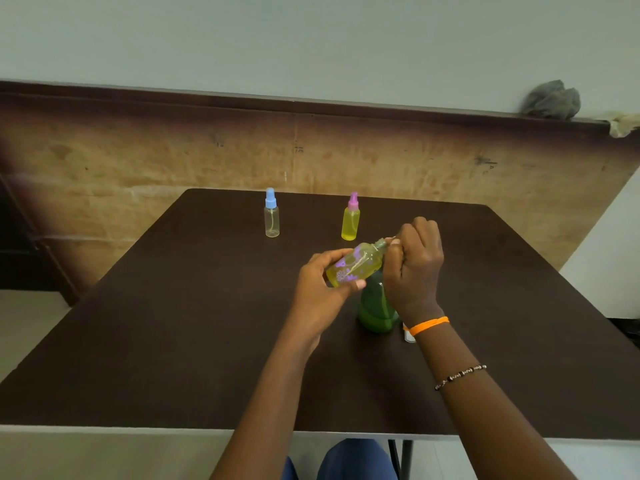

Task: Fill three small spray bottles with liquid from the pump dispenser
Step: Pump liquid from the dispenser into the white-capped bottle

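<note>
Dark brown surface point(173, 341) against a worn tan wall panel point(138, 161), pale wall above. Left hand point(320, 289) grip wraps a tilted yellow-filled spray bottle point(356, 263); right hand point(414, 265) pinches its neck, above the green dispenser point(375, 310). Blue-cap bottle point(271, 213) & pink-cap bottle point(350, 218) stand upright farther back.

text: none legible | held bottle point(356, 264): purple floral print only

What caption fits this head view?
Hands cap a flowered bottle; pink-top bottle full, blue-top bottle empty.
</note>
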